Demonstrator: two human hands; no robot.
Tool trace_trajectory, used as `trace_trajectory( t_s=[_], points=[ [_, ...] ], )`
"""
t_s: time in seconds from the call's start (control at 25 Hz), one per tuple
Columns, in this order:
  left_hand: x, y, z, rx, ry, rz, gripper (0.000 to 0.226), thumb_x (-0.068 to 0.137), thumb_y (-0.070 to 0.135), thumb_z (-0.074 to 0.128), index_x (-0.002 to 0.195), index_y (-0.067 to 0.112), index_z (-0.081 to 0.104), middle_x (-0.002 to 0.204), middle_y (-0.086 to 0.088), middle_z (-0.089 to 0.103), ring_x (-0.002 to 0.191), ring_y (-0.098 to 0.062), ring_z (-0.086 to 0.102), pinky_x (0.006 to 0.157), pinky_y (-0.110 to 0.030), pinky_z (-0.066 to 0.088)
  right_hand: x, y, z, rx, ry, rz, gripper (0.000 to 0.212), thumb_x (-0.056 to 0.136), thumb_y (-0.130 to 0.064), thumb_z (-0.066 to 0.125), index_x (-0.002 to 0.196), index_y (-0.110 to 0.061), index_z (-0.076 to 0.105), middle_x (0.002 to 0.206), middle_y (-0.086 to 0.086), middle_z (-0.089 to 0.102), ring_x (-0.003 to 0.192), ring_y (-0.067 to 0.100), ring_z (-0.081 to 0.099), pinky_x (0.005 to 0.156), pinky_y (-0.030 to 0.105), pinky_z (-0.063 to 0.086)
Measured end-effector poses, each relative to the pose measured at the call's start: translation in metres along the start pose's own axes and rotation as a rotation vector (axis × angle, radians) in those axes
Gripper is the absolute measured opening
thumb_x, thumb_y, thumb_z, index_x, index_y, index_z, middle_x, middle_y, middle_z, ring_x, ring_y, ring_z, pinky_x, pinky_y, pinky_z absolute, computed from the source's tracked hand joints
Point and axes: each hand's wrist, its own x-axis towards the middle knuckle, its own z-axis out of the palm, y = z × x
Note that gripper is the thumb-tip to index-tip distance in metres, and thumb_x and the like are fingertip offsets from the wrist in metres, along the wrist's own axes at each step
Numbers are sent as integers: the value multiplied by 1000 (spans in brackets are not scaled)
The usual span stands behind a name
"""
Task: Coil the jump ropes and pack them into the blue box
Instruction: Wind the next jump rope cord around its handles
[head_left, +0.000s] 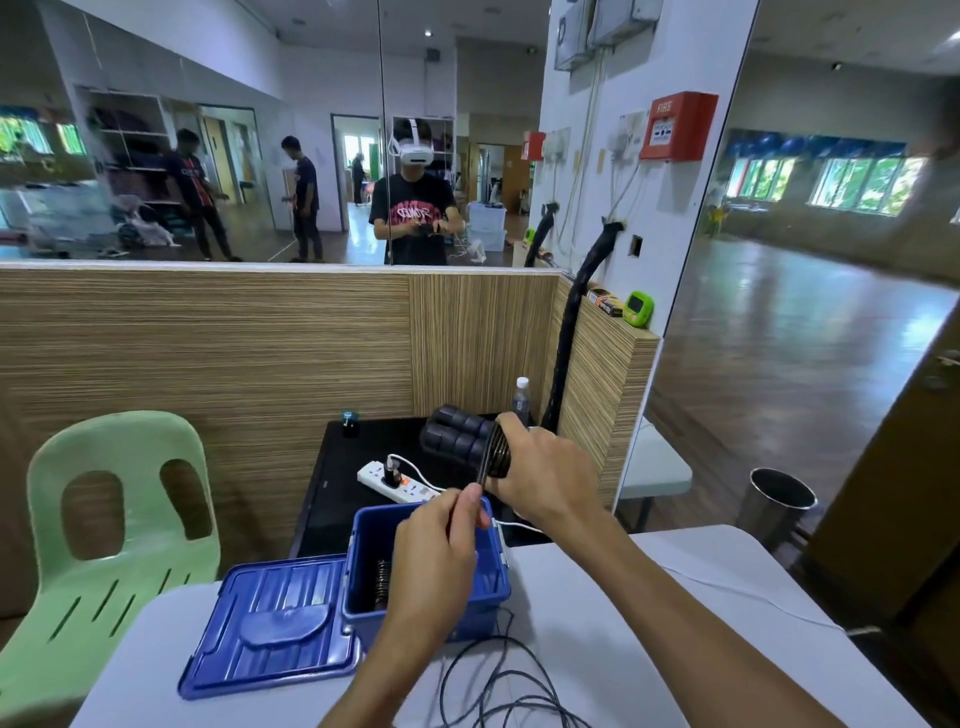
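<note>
My right hand (545, 475) grips a bundle of black jump-rope handles (457, 434) with dark rope coiled round them (496, 449), held above the table's far edge. My left hand (441, 551) pinches the rope's free strand just below the coil, over the open blue box (493, 582). Inside the box a coiled rope (383, 579) shows at the left. Loose dark rope (498, 680) lies in loops on the white table (597, 623) in front of the box.
The blue lid (275, 618) lies flat left of the box. A green plastic chair (114, 519) stands at the left. Behind are a black side table with a white power strip (395, 480), a bottle (521, 397), a wood partition and a mirror. A metal bin (776, 506) stands at the right.
</note>
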Motion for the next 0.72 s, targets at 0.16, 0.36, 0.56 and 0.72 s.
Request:
trace_trajectory(
  t_s=[0.16, 0.36, 0.56, 0.72],
  points=[
    [-22, -38, 5, -183, -79, -161, 44, 95, 42, 44, 57, 22, 47, 50, 7, 41, 51, -9, 36, 51, -24, 27, 9, 22, -14, 132, 47, 44, 58, 80, -58, 65, 128, -33, 46, 93, 3, 70, 85, 29, 67, 65, 34, 50],
    [-12, -66, 5, -223, -57, -125, 41, 101, 27, 43, 62, 15, 47, 52, 6, 40, 52, -9, 35, 50, -21, 28, -1, 23, -9, 208, 38, -25, 58, 75, -60, 64, 125, -35, 49, 89, -2, 69, 80, 23, 66, 69, 37, 55],
    [1, -90, 19, -70, 19, 7, 36, 97, 34, 42, 66, 17, 49, 56, 8, 48, 50, -5, 39, 49, -18, 31, -7, 18, -15, 327, -66, -122, 58, 73, -55, 72, 124, -36, 53, 95, -10, 67, 84, 12, 60, 70, 27, 48],
    [8, -95, 13, 85, -16, 247, 30, 98, 29, 40, 71, 17, 45, 57, 11, 42, 51, -4, 36, 47, -14, 26, -6, 28, -32, 476, -166, -161, 63, 65, -60, 77, 119, -36, 57, 95, -15, 65, 85, 3, 61, 73, 22, 48]
  ],
)
